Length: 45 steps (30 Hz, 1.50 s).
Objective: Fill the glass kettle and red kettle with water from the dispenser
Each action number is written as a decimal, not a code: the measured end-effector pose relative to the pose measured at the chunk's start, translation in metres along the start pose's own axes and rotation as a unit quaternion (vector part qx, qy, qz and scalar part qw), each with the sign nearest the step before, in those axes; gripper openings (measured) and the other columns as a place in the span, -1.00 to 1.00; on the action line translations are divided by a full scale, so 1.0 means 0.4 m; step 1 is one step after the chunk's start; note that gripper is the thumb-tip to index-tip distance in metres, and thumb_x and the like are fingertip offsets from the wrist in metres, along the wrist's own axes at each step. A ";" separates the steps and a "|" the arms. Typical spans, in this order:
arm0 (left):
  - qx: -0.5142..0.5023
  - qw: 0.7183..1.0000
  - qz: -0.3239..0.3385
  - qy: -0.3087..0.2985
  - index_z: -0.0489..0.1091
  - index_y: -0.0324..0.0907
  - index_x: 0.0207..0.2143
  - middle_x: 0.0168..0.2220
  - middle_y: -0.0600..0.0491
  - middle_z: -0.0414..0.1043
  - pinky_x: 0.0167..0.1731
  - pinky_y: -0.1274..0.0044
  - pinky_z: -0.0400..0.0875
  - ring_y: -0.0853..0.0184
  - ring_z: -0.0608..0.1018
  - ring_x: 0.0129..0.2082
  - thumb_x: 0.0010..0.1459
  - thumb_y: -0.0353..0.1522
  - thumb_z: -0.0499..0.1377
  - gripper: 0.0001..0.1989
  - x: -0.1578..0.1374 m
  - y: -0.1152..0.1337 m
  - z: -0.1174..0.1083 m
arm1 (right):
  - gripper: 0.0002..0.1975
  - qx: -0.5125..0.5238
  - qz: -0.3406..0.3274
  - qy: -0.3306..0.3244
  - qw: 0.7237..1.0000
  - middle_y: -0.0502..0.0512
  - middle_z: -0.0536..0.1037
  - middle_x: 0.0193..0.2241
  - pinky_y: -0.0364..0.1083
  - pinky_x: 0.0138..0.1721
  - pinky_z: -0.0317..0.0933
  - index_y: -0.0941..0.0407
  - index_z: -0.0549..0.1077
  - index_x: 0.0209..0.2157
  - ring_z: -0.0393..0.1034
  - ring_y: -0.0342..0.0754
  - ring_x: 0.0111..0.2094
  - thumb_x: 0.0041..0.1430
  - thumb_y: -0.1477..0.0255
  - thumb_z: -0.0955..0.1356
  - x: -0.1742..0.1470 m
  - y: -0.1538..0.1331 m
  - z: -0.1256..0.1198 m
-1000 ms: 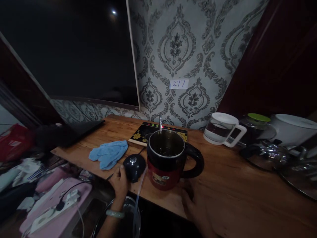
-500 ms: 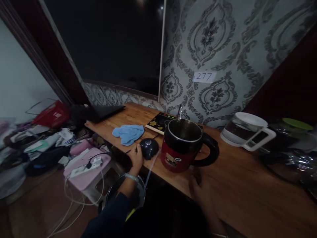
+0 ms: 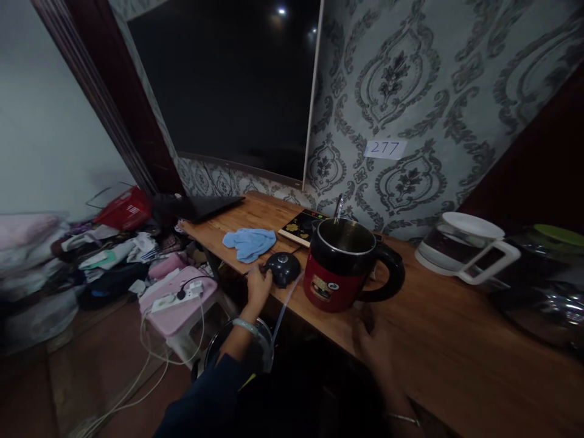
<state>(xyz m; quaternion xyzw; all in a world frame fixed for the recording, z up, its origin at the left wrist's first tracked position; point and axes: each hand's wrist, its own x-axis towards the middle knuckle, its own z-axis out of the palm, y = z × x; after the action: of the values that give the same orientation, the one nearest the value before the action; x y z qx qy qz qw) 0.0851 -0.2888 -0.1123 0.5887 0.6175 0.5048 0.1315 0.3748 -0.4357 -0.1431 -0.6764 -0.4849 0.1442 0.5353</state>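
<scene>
My left hand [image 3: 259, 286] is closed at the near left edge of a round black kettle base [image 3: 283, 269], its fingers pinching what looks like the base's black power cord. Right of the base, a red and black electric kettle [image 3: 335, 274] stands upright with its top uncovered and its handle pointing right. My right hand [image 3: 375, 344] is low at the table's front edge, below the kettle's handle. It is dim, but its fingers look apart and nothing shows in them. A clear tube [image 3: 283, 310] hangs over the edge between base and kettle.
A blue cloth [image 3: 249, 243] and a black induction hob [image 3: 301, 228] lie behind the base. A glass jug [image 3: 460, 246] stands right on the wooden table [image 3: 456, 322]. Below left, a pink stool [image 3: 171, 322] bears a power strip [image 3: 176, 297]. A bucket [image 3: 255, 353] is under my left arm.
The view has shifted, so the scene sits slightly further right. My left hand remains beside the base, with its fingers now against the edge. The kettle stands where it was.
</scene>
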 end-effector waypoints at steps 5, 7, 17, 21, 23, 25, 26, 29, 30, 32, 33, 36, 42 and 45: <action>0.026 0.999 -0.029 -0.014 0.40 -0.24 -0.15 -0.31 -0.06 0.52 -0.22 0.40 0.46 0.23 0.57 -0.31 0.02 -0.41 0.18 -0.71 0.007 0.012 0.005 | -0.49 -0.006 -0.006 0.019 1.000 0.29 0.52 -0.04 0.19 0.03 0.28 0.16 0.42 0.03 0.43 0.19 -0.04 0.04 0.25 0.28 0.002 0.008 0.004; 0.032 0.999 -0.036 -0.021 0.40 -0.25 -0.14 -0.31 -0.06 0.51 -0.20 0.39 0.45 0.22 0.56 -0.29 0.02 -0.41 0.17 -0.70 0.006 0.017 0.007 | -0.51 -0.015 -0.014 0.021 1.000 0.29 0.52 -0.06 0.20 0.03 0.28 0.17 0.43 0.01 0.43 0.20 -0.05 0.05 0.25 0.28 0.002 0.010 0.007; 0.012 0.997 -0.072 0.027 0.39 -0.25 -0.03 -0.21 -0.12 0.50 -0.12 0.33 0.41 0.16 0.55 -0.20 0.11 -0.34 0.13 -0.64 0.008 0.038 0.026 | -0.50 -0.003 -0.019 0.034 0.999 0.27 0.54 -0.05 0.18 0.02 0.31 0.16 0.41 0.05 0.45 0.18 -0.04 0.05 0.32 0.28 0.003 -0.004 0.018; 0.014 0.997 -0.064 0.043 0.38 -0.26 0.00 -0.17 -0.13 0.49 -0.10 0.32 0.39 0.15 0.54 -0.18 0.12 -0.36 0.11 -0.63 0.009 0.050 0.037 | -0.52 0.001 -0.023 0.041 0.999 0.25 0.55 -0.04 0.16 -0.01 0.35 0.14 0.43 0.03 0.47 0.16 -0.05 0.04 0.36 0.26 0.004 -0.016 0.021; 0.019 0.996 -0.068 0.051 0.38 -0.25 0.01 -0.16 -0.13 0.49 -0.10 0.31 0.39 0.15 0.54 -0.18 0.14 -0.37 0.10 -0.63 0.009 0.054 0.040 | -0.53 -0.003 -0.028 0.040 0.999 0.25 0.55 -0.03 0.15 0.00 0.35 0.13 0.44 0.02 0.47 0.16 -0.04 0.04 0.37 0.26 0.004 -0.014 0.021; 0.022 0.995 -0.078 0.057 0.38 -0.25 0.00 -0.16 -0.13 0.49 -0.10 0.31 0.39 0.15 0.54 -0.18 0.15 -0.37 0.10 -0.64 0.013 0.055 0.040 | -0.54 -0.011 -0.038 0.048 0.998 0.24 0.55 -0.03 0.17 0.05 0.32 0.12 0.45 0.01 0.45 0.17 0.00 0.04 0.36 0.27 0.005 -0.007 0.022; 0.023 0.995 -0.083 0.058 0.38 -0.25 0.00 -0.16 -0.14 0.49 -0.10 0.31 0.38 0.14 0.54 -0.16 0.16 -0.37 0.10 -0.65 0.015 0.054 0.040 | -0.54 -0.011 -0.042 0.047 0.998 0.24 0.56 -0.04 0.17 0.06 0.31 0.12 0.45 0.01 0.44 0.17 0.01 0.04 0.36 0.28 0.006 -0.003 0.023; 0.018 0.994 -0.091 0.059 0.37 -0.26 -0.03 -0.14 -0.16 0.49 -0.08 0.31 0.38 0.14 0.54 -0.13 0.16 -0.38 0.09 -0.68 0.027 0.046 0.041 | -0.54 0.001 -0.039 0.045 0.998 0.23 0.57 -0.06 0.17 0.03 0.34 0.10 0.44 0.03 0.47 0.17 -0.02 0.06 0.36 0.27 0.006 0.011 0.028; 0.014 0.994 -0.092 0.060 0.37 -0.26 -0.03 -0.14 -0.16 0.49 -0.08 0.32 0.38 0.15 0.54 -0.13 0.16 -0.39 0.09 -0.68 0.031 0.043 0.042 | -0.54 0.003 -0.039 0.050 0.998 0.22 0.57 -0.07 0.17 0.02 0.35 0.10 0.44 0.03 0.47 0.17 -0.03 0.06 0.36 0.27 0.005 0.013 0.030; 0.001 0.994 -0.093 0.064 0.37 -0.25 -0.05 -0.16 -0.13 0.49 -0.08 0.32 0.38 0.17 0.54 -0.15 0.14 -0.39 0.09 -0.69 0.039 0.036 0.045 | -0.55 0.001 -0.041 0.059 0.997 0.22 0.58 -0.07 0.18 0.02 0.35 0.10 0.46 0.01 0.47 0.18 -0.02 0.04 0.37 0.28 0.005 0.015 0.033; -0.005 0.993 -0.093 0.067 0.37 -0.24 -0.06 -0.17 -0.11 0.49 -0.08 0.32 0.38 0.17 0.53 -0.16 0.13 -0.39 0.09 -0.70 0.041 0.032 0.047 | -0.55 0.000 -0.043 0.064 0.997 0.21 0.57 -0.07 0.18 0.03 0.35 0.10 0.47 0.00 0.46 0.19 -0.01 0.04 0.37 0.29 0.005 0.015 0.034; -0.011 0.993 -0.094 0.075 0.38 -0.23 -0.08 -0.19 -0.09 0.49 -0.10 0.30 0.39 0.17 0.53 -0.19 0.12 -0.36 0.10 -0.70 0.046 0.024 0.051 | -0.55 -0.003 -0.042 0.064 0.997 0.22 0.56 -0.04 0.17 0.06 0.33 0.10 0.47 0.00 0.44 0.19 0.03 0.05 0.37 0.29 0.005 0.009 0.034; -0.013 0.995 -0.072 0.067 0.40 -0.25 -0.14 -0.15 -0.13 0.48 -0.04 0.29 0.38 0.13 0.52 -0.13 0.12 -0.35 0.07 -0.72 0.048 0.018 0.051 | -0.54 -0.005 -0.037 0.041 0.998 0.24 0.55 -0.01 0.18 0.09 0.30 0.13 0.46 0.02 0.43 0.19 0.05 0.05 0.38 0.28 0.007 -0.003 0.027; -0.007 0.995 -0.075 0.066 0.40 -0.24 -0.13 -0.15 -0.13 0.49 -0.06 0.28 0.39 0.12 0.53 -0.14 0.12 -0.35 0.07 -0.72 0.046 0.021 0.050 | -0.54 -0.003 -0.036 0.044 0.998 0.23 0.58 -0.06 0.20 0.08 0.31 0.12 0.46 0.02 0.45 0.21 0.03 0.06 0.38 0.28 0.007 -0.006 0.027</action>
<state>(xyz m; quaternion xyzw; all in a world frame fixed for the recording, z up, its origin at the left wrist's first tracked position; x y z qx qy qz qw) 0.1002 -0.2655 -0.1067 0.5048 0.6639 0.5356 0.1324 0.3673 -0.4273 -0.1441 -0.6661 -0.4855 0.0938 0.5584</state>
